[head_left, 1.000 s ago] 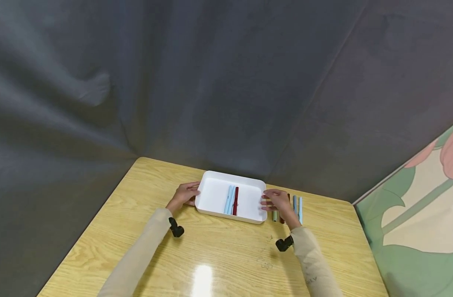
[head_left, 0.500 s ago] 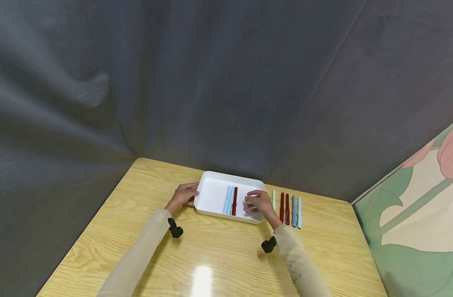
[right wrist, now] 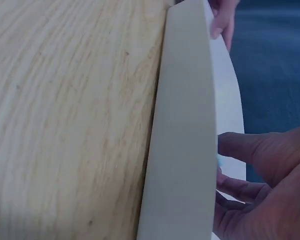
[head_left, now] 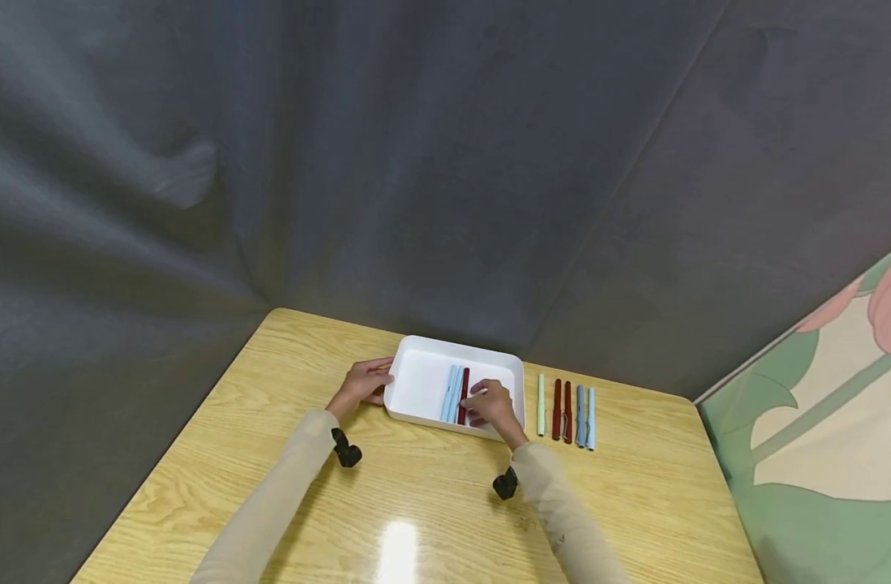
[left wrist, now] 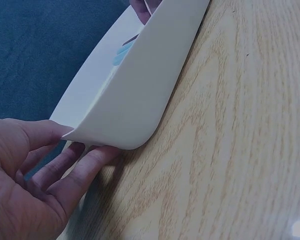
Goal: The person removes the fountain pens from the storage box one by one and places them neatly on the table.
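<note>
Our right hand [head_left: 492, 403] reaches over the near right side of the white tray [head_left: 419, 381], its fingertips at the dark red pen [head_left: 465, 381] lying inside, just right of two light blue pens [head_left: 448, 393]. Its thumb and fingers stand narrowly apart; the tray's wall hides their tips in the right wrist view, so we cannot tell whether they pinch that pen or only touch it. Our left hand [head_left: 360, 383] grips the tray's left end by rim and outer wall, a hold that should, we judge, stop it sliding on the desk [head_left: 416, 478]. For neat handling we want contact near the pen's middle, light pressure since it may roll, and no nudging of the two light blue pens. Right of the tray, a pale green pen [head_left: 541, 405], two dark red pens [head_left: 558, 410], a blue-grey pen [head_left: 580, 415] and a single light blue pen [head_left: 591, 418] lie nearly parallel on the desk.
</note>
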{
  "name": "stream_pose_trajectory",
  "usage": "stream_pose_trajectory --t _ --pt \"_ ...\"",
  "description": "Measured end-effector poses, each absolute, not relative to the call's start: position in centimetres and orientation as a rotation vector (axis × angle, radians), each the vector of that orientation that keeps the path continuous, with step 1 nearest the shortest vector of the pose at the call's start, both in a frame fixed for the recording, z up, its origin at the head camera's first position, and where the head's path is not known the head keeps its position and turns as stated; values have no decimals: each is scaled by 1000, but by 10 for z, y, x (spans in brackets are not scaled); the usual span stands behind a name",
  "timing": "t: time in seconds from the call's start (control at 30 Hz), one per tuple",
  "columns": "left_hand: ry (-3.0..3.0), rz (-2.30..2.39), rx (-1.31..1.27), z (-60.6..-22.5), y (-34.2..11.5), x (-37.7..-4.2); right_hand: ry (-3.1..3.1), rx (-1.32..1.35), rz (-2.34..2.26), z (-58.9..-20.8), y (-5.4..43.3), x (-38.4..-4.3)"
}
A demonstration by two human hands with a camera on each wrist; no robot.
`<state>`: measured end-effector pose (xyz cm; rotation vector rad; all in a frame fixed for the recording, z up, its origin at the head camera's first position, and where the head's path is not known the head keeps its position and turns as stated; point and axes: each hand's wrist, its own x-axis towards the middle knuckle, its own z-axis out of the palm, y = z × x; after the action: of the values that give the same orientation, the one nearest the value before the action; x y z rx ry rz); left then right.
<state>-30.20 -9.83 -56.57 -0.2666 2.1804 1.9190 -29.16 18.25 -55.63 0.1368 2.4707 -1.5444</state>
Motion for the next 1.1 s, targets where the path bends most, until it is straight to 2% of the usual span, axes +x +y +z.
stream_pose_trajectory --t 0.23,0.47,1.1 --pt "2196 1916 -262 -567 -98 -302 2541 66 -1378 -553 178 -295" --pt "2194 1895 -275 -565 -98 -301 2562 102 -1295 -553 179 -298" --pt "2217 1894 -271 -564 -108 -305 2428 141 -1706 -536 206 -299"
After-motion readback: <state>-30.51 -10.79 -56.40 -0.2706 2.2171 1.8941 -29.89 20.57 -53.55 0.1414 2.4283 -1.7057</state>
